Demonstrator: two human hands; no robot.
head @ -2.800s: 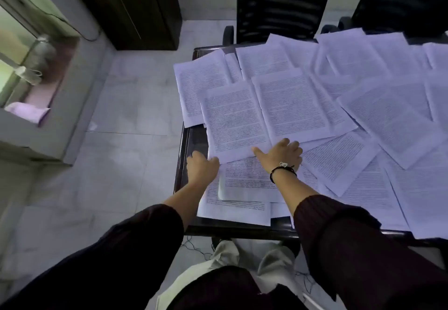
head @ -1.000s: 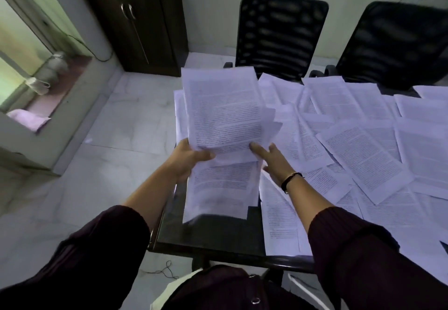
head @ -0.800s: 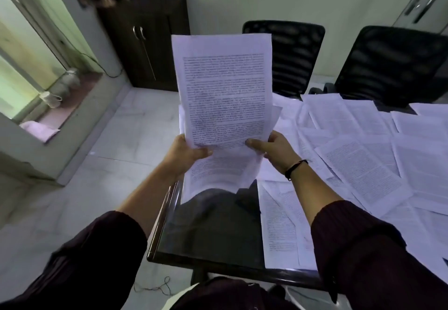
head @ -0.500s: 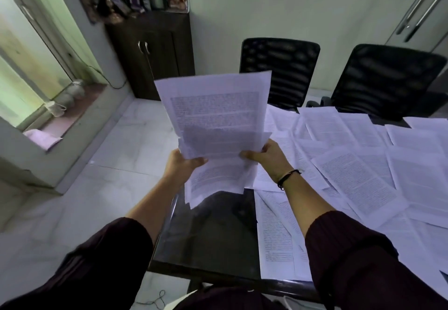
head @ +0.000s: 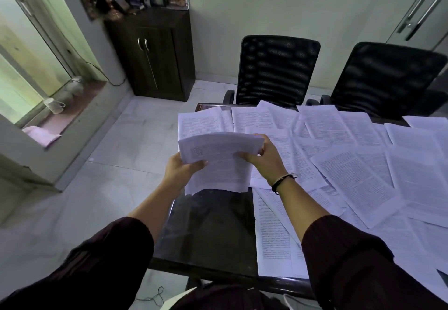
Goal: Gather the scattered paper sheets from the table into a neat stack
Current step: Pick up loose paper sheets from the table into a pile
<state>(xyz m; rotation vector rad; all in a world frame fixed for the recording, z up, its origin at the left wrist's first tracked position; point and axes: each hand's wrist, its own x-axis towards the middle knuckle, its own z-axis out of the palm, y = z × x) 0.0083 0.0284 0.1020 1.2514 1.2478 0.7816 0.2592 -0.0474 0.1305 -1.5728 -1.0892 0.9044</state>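
Several printed paper sheets form a loose bundle [head: 219,162] held in the air above the near left corner of the table, its top edge curling over toward the person. Left hand [head: 180,170] grips the bundle's left edge, thumb on the printed face and fingers behind. Right hand [head: 263,158] grips the right edge, thumb on the front and fingers curled round the upper corner; a dark bracelet [head: 282,183] circles that wrist. Both forearms emerge from dark sleeves [head: 358,268]. Lower edges of the bundle hang uneven, just above the tabletop.

Dark glossy table [head: 208,232] shows a bare patch along its near left edge, directly below the bundle. Scattered printed sheets [head: 358,179] overlap one another across the rest of the surface, from the far left corner to the right edge of the view, with some lying along the near edge beside the right forearm.

Two black mesh office chairs [head: 276,70] stand at the far edge. Left of them, a dark wooden cabinet [head: 155,60] stands against the wall, with small items on top. A mug [head: 53,105] rests on the window ledge at far left.
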